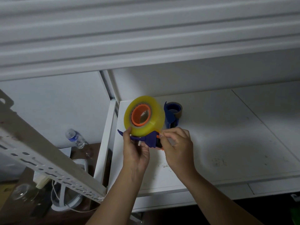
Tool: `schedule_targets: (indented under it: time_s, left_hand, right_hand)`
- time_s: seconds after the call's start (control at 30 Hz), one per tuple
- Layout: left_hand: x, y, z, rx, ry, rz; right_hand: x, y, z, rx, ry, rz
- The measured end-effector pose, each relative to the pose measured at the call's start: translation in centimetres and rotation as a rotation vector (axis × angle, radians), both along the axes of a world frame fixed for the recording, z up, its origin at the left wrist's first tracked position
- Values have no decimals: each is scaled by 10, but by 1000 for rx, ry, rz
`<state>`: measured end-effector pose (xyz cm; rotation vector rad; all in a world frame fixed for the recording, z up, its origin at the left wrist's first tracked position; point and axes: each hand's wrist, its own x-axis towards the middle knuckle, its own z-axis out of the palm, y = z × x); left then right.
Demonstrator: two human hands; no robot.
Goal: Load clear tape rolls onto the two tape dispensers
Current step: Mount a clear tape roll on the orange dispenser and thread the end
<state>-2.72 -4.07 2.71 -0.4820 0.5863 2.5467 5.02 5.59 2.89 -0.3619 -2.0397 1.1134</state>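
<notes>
While no writing is legible, two dispensers show: the left hand [134,151] grips one blue dispenser [150,139] carrying one clear tape roll [144,116]; the right hand [177,147] pinches its front end. A second dispenser [172,114] rests on the shelf [227,135] just beyond.

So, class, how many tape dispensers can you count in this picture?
2. One dispenser is held in both hands with the yellowish tape roll on it; the other dispenser stands on the white shelf behind.

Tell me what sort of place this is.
Probably a storeroom or workshop corner: a white metal shelf serves as the work surface, a slotted steel rack upright stands beside it, and a water bottle lies among clutter on a table below.
</notes>
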Motion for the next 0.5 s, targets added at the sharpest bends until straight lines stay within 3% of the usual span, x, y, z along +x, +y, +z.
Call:
schedule_targets:
  time_s: [0.33,0.5]
  left_hand:
    - [-8,0,1,34,61,-14]
    - [-6,-6,-13,-85,31,-59]
  right_hand:
    - [-10,2,0,-245,41,54]
    - [-19,10,-32,-319,-103,26]
